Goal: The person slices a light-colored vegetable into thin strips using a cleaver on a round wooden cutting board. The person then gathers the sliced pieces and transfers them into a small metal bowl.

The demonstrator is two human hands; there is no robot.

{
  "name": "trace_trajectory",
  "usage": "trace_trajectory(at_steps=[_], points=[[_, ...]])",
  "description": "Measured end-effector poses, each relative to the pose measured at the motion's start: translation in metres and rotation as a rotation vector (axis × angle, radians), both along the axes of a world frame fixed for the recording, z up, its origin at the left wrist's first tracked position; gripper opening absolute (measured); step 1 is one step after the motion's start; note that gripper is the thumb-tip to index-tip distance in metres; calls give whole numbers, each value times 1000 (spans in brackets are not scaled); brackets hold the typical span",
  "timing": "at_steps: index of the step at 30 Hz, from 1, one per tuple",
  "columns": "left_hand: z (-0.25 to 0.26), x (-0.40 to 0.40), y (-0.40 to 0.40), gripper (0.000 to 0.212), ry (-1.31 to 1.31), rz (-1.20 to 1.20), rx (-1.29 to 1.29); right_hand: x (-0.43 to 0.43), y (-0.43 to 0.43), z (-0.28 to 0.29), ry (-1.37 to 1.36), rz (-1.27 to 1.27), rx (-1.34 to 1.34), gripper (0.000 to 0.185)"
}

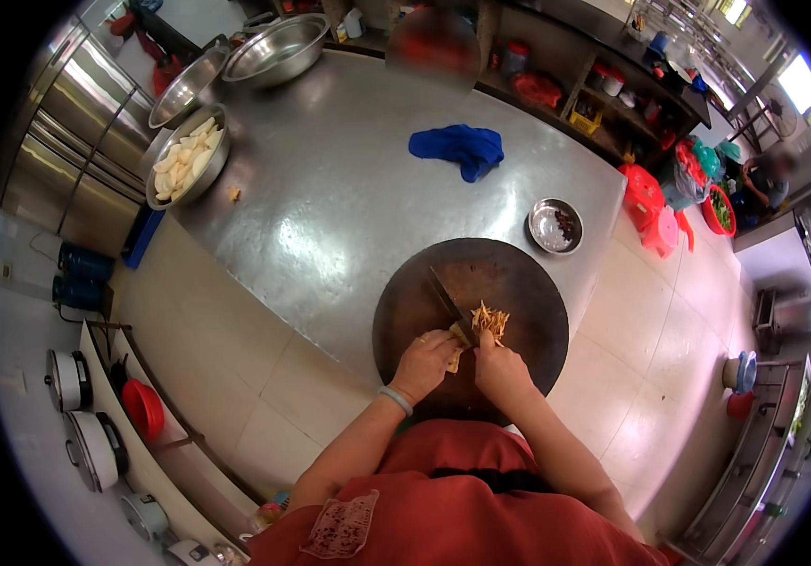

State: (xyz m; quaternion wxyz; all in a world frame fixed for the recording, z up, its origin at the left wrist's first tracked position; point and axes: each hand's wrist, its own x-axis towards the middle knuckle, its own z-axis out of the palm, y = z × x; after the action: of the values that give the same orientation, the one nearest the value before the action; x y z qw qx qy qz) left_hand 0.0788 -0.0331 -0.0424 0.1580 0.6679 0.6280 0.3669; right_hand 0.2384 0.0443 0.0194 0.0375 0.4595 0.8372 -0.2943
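Note:
My right hand [503,369] grips a kitchen knife [446,291], its dark blade pointing up and left over a thick round chopping board [412,325]. With bent fingers, my left hand [423,364] holds a yellowish-brown piece of food [454,362] flat on the board, close against the blade's left side. What food it is, I cannot tell. On the other side of the blade lies a small heap of thin yellow-brown shreds [492,320]. Part of the knife's handle is hidden by my fingers.
A small steel bowl [541,225] with dark bits stands beyond the board on the steel table [349,191]. A blue cloth [458,147] lies farther back. At left, a steel basin holds pale peeled chunks [183,166]. A person [770,177] sits near a red basin of greens [720,212].

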Motion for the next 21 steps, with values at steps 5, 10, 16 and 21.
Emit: trace_trajectory(at_steps=[5, 10, 16, 21], points=[[-13, -2, 0, 21, 7, -5, 26, 3, 14, 1, 1, -56, -73, 27], [-12, -7, 2, 23, 4, -45, 42, -4, 16, -19, 131, -189, 14, 28], [-17, -4, -5, 18, -58, 65, 5, 13, -1, 20, 173, -135, 60, 27], [-19, -8, -3, 15, -103, 16, 94, 3, -10, 57, 334, -100, 193, 25]])
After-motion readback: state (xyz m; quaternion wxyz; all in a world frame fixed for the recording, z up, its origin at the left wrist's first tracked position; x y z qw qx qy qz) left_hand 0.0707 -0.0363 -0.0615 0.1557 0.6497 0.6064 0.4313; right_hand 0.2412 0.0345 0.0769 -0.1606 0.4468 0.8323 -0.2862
